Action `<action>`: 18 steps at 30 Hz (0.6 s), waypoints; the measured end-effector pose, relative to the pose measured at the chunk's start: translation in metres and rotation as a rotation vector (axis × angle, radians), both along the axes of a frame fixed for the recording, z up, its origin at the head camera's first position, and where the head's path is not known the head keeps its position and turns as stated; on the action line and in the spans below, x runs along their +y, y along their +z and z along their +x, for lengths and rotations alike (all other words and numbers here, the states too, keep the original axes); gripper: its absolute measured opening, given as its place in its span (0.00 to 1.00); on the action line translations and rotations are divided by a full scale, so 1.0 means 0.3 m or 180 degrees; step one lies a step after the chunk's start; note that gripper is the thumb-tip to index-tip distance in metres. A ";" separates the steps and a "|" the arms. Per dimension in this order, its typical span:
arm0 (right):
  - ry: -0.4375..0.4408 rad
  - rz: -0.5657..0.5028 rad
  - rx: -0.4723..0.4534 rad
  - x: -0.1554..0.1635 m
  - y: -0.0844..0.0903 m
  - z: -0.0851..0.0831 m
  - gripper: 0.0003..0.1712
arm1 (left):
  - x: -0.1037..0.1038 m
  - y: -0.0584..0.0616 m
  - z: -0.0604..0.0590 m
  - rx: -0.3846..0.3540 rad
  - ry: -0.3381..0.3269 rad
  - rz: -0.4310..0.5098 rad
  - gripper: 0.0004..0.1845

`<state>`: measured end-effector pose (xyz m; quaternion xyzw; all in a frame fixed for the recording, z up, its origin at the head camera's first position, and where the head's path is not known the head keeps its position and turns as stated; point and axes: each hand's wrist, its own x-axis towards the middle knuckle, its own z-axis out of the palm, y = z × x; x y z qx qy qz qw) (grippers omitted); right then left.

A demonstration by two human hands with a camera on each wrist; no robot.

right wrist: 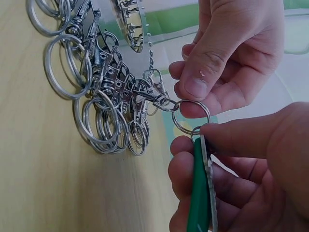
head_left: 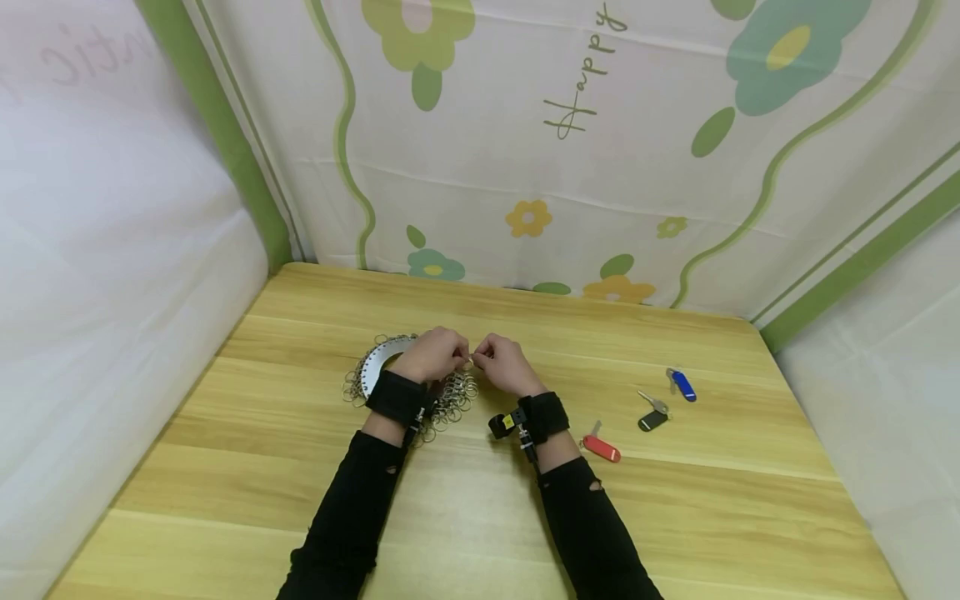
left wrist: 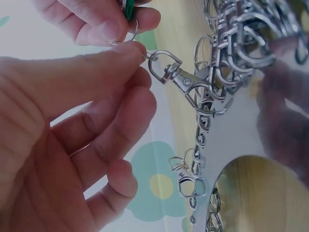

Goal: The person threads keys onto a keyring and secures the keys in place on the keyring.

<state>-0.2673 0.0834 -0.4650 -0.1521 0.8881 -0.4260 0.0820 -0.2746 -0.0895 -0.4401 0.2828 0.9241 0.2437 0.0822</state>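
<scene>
A round metal disc (head_left: 377, 364) hung with many key rings and snap clasps lies on the wooden table (head_left: 480, 517). Above its right edge my two hands meet. My left hand (head_left: 457, 357) pinches a split ring (right wrist: 191, 116) where it joins a snap clasp (right wrist: 153, 92) chained to the disc. My right hand (head_left: 483, 356) grips a green-tagged key (right wrist: 199, 193) that hangs on the same ring. In the left wrist view my left thumb and forefinger (left wrist: 137, 50) close on the ring beside the clasp (left wrist: 174, 75), and the right hand (left wrist: 96, 21) is above.
Three more tagged keys lie to the right of my hands: a red one (head_left: 602, 448), a black one (head_left: 652, 419) and a blue one (head_left: 682, 385). Flower-printed cloth walls close in the table at the back and both sides.
</scene>
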 end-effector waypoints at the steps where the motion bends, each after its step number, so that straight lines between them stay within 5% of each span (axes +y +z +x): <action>1: 0.0007 0.0009 0.0003 0.000 0.000 0.000 0.05 | 0.000 0.001 0.001 -0.0026 0.0012 -0.0004 0.12; 7: 0.0055 0.0063 0.0025 -0.001 -0.001 -0.001 0.04 | 0.004 0.004 0.009 -0.0298 0.0156 -0.0049 0.12; 18: 0.0176 0.0080 0.0039 -0.014 -0.007 0.001 0.05 | 0.002 0.006 0.019 -0.0449 0.0304 -0.0079 0.10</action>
